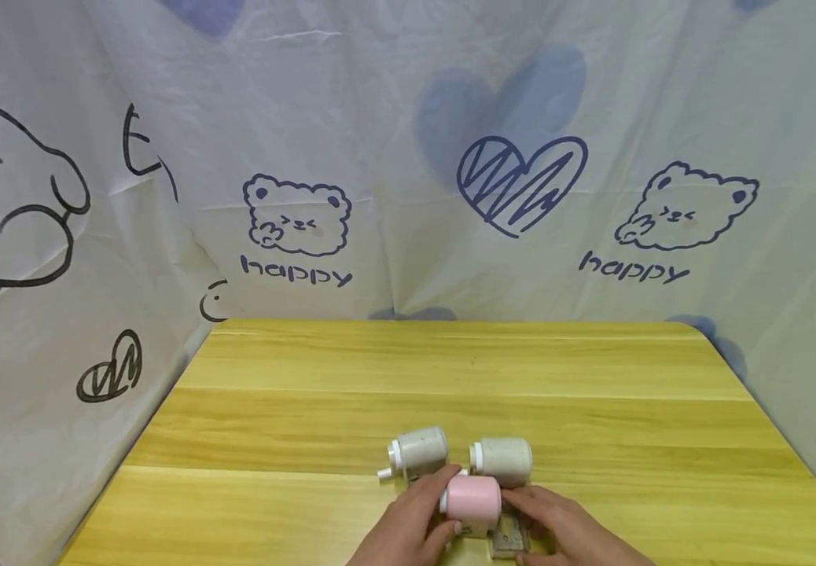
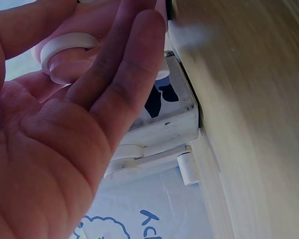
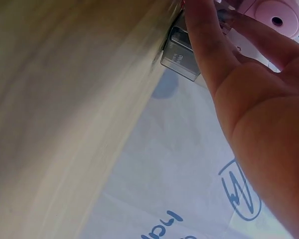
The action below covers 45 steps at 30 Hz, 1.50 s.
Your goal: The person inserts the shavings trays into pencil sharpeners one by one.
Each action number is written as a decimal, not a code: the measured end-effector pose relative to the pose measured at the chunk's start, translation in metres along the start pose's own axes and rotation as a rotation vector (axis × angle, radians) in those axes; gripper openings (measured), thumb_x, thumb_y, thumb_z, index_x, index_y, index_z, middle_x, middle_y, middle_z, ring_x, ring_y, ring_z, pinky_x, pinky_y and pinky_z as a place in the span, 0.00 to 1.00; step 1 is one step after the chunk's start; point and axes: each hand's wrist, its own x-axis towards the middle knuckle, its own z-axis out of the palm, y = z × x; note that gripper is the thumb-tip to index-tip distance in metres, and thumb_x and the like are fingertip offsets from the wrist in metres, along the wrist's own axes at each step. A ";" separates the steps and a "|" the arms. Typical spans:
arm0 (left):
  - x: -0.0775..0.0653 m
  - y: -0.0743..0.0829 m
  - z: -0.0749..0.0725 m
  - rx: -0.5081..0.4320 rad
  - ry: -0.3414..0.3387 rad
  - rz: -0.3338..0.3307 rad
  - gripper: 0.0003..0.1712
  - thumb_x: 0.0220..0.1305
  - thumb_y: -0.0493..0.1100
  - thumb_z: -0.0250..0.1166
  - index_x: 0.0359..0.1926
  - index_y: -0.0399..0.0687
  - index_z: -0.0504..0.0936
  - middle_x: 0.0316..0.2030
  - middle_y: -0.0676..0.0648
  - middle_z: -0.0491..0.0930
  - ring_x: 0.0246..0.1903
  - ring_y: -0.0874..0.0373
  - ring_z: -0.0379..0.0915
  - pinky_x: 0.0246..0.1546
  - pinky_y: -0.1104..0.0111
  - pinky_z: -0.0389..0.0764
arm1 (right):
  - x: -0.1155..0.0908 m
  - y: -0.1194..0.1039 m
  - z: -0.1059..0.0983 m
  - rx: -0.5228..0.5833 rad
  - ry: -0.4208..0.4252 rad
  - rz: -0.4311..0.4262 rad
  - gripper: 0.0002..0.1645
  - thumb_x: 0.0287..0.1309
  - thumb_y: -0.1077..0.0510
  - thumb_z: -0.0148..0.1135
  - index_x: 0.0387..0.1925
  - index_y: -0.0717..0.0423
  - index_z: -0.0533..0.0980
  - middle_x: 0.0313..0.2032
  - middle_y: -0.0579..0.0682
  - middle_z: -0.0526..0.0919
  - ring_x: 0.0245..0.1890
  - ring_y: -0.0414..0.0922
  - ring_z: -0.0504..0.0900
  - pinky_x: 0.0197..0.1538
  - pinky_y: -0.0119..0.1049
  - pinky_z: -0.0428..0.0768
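Observation:
A pink hand-crank pencil sharpener (image 1: 474,499) stands near the table's front edge, between my two hands. My left hand (image 1: 408,519) holds it from the left, thumb on the near side and fingers on the far side; its white ring (image 2: 70,47) shows between them in the left wrist view. To its right, my right hand (image 1: 560,527) has thumb and fingers either side of the sharpener's small drawer (image 1: 509,540), which sticks out from under the pink body. The pencil hole (image 3: 277,21) faces the right palm. My right fingertips are partly hidden.
Just behind the hands stand two greyish-white crank sharpeners, one at the left (image 1: 422,448) with its crank knob (image 1: 385,474) out, one at the right (image 1: 507,458). The wooden table (image 1: 273,401) reaches back to a printed white cloth (image 1: 394,157).

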 end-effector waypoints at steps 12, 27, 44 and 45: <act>-0.003 0.007 -0.002 0.008 0.007 -0.056 0.34 0.66 0.51 0.59 0.71 0.54 0.60 0.64 0.47 0.68 0.61 0.52 0.65 0.58 0.56 0.69 | -0.007 -0.020 -0.014 0.018 0.026 0.306 0.38 0.55 0.44 0.67 0.65 0.47 0.66 0.52 0.47 0.73 0.40 0.39 0.72 0.39 0.35 0.75; -0.002 0.007 0.000 0.002 0.039 -0.031 0.33 0.67 0.49 0.59 0.70 0.53 0.60 0.64 0.48 0.68 0.60 0.54 0.66 0.57 0.59 0.70 | -0.015 -0.021 -0.022 0.072 0.035 0.329 0.42 0.51 0.42 0.69 0.67 0.44 0.64 0.42 0.49 0.73 0.35 0.40 0.73 0.36 0.35 0.75; -0.004 0.005 0.000 0.010 0.024 -0.022 0.32 0.67 0.51 0.59 0.69 0.54 0.62 0.61 0.48 0.70 0.58 0.55 0.67 0.56 0.58 0.70 | -0.016 -0.010 -0.018 0.382 -0.029 0.436 0.41 0.51 0.54 0.71 0.60 0.63 0.60 0.47 0.58 0.72 0.38 0.48 0.79 0.37 0.40 0.79; -0.004 0.005 0.000 0.012 0.024 -0.022 0.32 0.67 0.51 0.59 0.69 0.54 0.62 0.61 0.48 0.70 0.58 0.55 0.67 0.56 0.58 0.70 | -0.016 -0.010 -0.018 0.362 -0.014 0.455 0.41 0.49 0.53 0.72 0.58 0.63 0.60 0.46 0.57 0.73 0.37 0.49 0.79 0.36 0.40 0.79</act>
